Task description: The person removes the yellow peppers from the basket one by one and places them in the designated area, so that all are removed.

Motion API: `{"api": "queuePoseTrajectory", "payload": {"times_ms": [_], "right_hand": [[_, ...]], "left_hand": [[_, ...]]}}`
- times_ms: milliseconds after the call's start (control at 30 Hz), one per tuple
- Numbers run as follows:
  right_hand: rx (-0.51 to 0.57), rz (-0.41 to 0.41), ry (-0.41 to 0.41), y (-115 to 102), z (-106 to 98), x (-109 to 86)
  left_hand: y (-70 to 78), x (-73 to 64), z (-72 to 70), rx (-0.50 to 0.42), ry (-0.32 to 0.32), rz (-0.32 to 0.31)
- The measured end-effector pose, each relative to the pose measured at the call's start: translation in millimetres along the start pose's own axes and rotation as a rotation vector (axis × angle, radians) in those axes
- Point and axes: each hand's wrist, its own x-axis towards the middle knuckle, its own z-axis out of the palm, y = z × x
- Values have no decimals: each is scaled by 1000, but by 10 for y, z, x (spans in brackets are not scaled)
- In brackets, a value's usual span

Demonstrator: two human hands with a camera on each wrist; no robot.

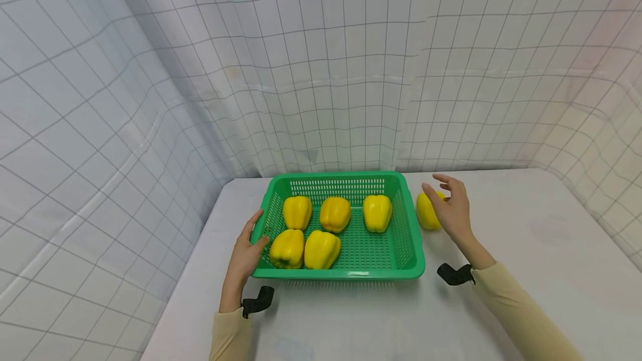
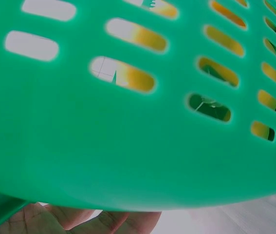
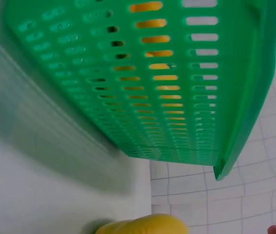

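Observation:
A green plastic basket point(image 1: 361, 249) with slotted walls stands on the table, holding several yellow bell peppers point(image 1: 322, 249). My left hand point(image 1: 244, 255) grips the basket's left rim, thumb over the edge on the inner side and fingers along the outside. In the left wrist view, its fingers point(image 2: 94, 222) show below the basket's edge. Outside the basket on the right lies another yellow bell pepper point(image 1: 426, 213), also at the bottom of the right wrist view. Over that pepper hovers my right hand point(image 1: 453, 210), thumb and fingers apart, partly covering it.
Each wrist wears a black camera mount point(image 1: 258, 301). White table surface point(image 1: 526, 227) extends right of the basket and in front of it. Behind and at both sides hangs a white cloth with a dark grid point(image 1: 331, 71), close to the basket's back rim.

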Motion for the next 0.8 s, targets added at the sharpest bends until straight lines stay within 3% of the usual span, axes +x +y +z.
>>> {"api": "queuePoseTrajectory", "payload": {"times_ms": [267,500,800], "right_hand": [[-18,-54,-63,-287,-44,-1],[-14,-46,-234,-549,-69,51],[-116,0,-434,-794,17,92]], "left_hand": [[13,-2,2,-10,-3,-5],[17,-13,5,-6,2,-7],[20,-13,-3,-17,-5,1]]}}
